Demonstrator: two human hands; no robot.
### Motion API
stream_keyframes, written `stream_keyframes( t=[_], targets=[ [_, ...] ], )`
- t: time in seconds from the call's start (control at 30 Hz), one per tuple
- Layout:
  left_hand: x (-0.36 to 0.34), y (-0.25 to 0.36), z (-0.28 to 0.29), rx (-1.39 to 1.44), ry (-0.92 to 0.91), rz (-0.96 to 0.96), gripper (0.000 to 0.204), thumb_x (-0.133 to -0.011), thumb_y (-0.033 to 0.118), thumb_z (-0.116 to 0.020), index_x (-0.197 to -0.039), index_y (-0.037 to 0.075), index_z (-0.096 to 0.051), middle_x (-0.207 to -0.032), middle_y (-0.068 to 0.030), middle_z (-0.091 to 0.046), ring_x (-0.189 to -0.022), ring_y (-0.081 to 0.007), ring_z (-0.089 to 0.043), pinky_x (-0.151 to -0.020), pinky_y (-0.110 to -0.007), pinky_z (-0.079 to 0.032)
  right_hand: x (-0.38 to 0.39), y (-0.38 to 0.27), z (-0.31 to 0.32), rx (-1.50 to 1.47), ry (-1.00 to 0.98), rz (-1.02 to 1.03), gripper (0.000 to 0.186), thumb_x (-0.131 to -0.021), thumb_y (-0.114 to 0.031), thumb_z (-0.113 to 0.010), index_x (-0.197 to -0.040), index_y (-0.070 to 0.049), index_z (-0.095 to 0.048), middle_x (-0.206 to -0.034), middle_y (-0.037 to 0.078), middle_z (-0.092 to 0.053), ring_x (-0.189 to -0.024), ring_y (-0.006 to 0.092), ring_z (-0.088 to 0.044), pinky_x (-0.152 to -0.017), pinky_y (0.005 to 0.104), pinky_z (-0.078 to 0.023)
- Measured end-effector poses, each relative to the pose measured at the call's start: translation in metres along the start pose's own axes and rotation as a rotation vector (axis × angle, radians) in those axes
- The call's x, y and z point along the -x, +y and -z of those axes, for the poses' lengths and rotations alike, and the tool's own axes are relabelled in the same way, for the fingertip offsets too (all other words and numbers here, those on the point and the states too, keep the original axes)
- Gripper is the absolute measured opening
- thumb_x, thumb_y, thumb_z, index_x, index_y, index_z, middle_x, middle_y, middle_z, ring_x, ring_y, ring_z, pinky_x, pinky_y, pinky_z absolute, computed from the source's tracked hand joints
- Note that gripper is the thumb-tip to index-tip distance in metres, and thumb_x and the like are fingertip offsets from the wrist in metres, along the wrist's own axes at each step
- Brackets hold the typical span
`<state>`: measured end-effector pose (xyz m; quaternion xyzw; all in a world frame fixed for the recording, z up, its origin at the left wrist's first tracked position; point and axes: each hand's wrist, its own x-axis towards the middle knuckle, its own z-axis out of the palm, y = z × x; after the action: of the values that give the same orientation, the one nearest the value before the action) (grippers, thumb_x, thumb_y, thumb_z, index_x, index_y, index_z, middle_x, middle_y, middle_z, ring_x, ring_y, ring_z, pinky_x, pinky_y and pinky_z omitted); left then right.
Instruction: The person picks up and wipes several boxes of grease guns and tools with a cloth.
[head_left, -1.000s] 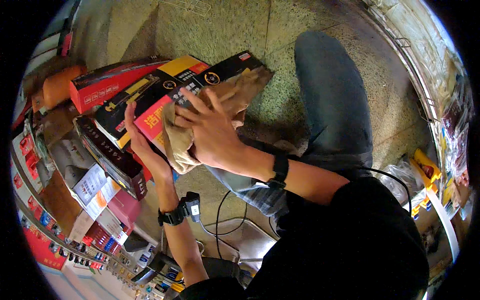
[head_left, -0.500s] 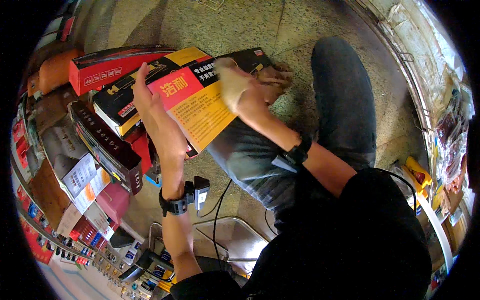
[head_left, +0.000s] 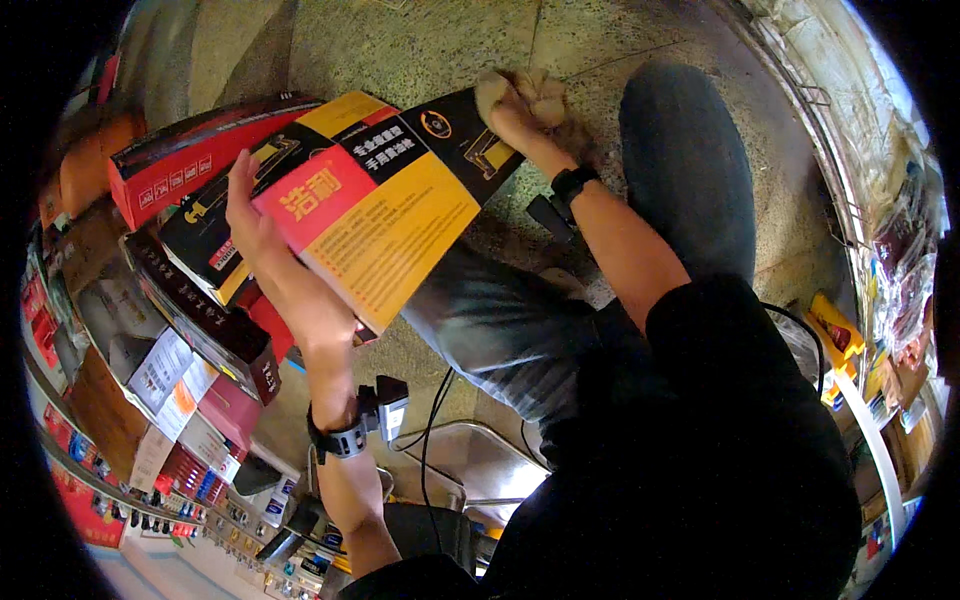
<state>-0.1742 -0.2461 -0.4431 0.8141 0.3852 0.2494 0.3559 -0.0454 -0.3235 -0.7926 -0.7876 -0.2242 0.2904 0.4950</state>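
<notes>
A long cardboard box [head_left: 410, 225] in yellow, black and red lies tilted across my left thigh. My left hand [head_left: 285, 265] grips the box at its left end, thumb and fingers along the edge. At the far right end, my right hand [head_left: 515, 120] is closed on a crumpled beige rag [head_left: 545, 97], which rests on or just beside the box's black end panel. A black strap with a small device circles each wrist. Just beyond my left hand sits a red and black box [head_left: 165, 175].
On the left are a dark box [head_left: 205, 315], a white and orange printed carton [head_left: 165, 365] and shelves of small goods. A metal stool [head_left: 480, 450] and black cable [head_left: 430, 440] are below. Plastic-wrapped goods [head_left: 890, 260] and a yellow package [head_left: 835, 335] stand on the right.
My right hand has moved with the rag from the middle of the box toward its far right end, uncovering more printed surface. The box and my left hand have shifted slightly left.
</notes>
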Motion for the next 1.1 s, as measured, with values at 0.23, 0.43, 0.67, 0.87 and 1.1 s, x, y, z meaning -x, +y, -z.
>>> stream_keyframes(
  t=[0.23, 0.43, 0.67, 0.87, 1.1],
  targets=[
    [-0.017, 0.032, -0.019, -0.325, -0.024, -0.206, 0.043, -0.089, 0.018, -0.035, -0.127, -0.003, -0.038, -0.125, -0.0194, -0.044, -0.117, -0.0324, -0.039, -0.1, -0.037, -0.028, 0.042, -0.053, 0.021, 0.093, -0.052, -0.093, 0.036, -0.091, -0.016, -0.036, -0.124, -0.002, -0.037, -0.118, 0.015, -0.045, -0.109, 0.0293, -0.044, -0.09, 0.0393, -0.038],
    [-0.018, 0.07, -0.056, -0.505, -0.029, -0.343, 0.041, -0.088, 0.019, -0.039, -0.124, -0.001, -0.04, -0.123, -0.0204, -0.045, -0.117, -0.0368, -0.039, -0.097, -0.043, -0.031, 0.071, -0.189, 0.085, 0.181, -0.123, 0.085, 0.027, -0.09, -0.013, -0.037, -0.112, 0.0, -0.045, -0.101, 0.016, -0.054, -0.101, 0.0278, -0.052, -0.084, 0.0382, -0.041],
    [-0.019, 0.075, -0.066, -0.441, 0.032, -0.395, 0.039, -0.087, 0.02, -0.042, -0.121, 0.0, -0.042, -0.12, -0.0209, -0.047, -0.112, -0.0373, -0.042, -0.094, -0.044, -0.034, 0.151, -0.251, 0.136, -0.32, -0.154, 0.175, 0.039, -0.091, -0.019, -0.037, -0.122, 0.005, -0.04, -0.117, 0.025, -0.048, -0.112, 0.037, -0.046, -0.096, 0.0401, -0.036],
    [-0.014, 0.061, -0.054, -0.357, 0.094, -0.373, 0.045, -0.078, 0.018, -0.053, -0.118, -0.001, -0.043, -0.119, -0.0205, -0.046, -0.111, -0.037, -0.042, -0.094, -0.042, -0.036, 0.164, -0.255, 0.117, -0.484, -0.105, 0.348, 0.045, -0.092, -0.021, -0.039, -0.131, 0.002, -0.033, -0.131, 0.02, -0.038, -0.122, 0.0316, -0.035, -0.101, 0.037, -0.029],
    [-0.015, 0.066, -0.065, -0.352, 0.317, -0.219, 0.065, -0.064, 0.021, -0.069, -0.119, -0.002, -0.041, -0.134, -0.0299, -0.023, -0.123, -0.0443, -0.026, -0.098, -0.046, -0.032, 0.157, -0.261, 0.123, -0.145, 0.137, 0.481, 0.045, -0.092, -0.024, -0.045, -0.128, 0.001, -0.037, -0.115, 0.021, -0.05, -0.106, 0.0331, -0.047, -0.091, 0.0353, -0.036]
  ],
)
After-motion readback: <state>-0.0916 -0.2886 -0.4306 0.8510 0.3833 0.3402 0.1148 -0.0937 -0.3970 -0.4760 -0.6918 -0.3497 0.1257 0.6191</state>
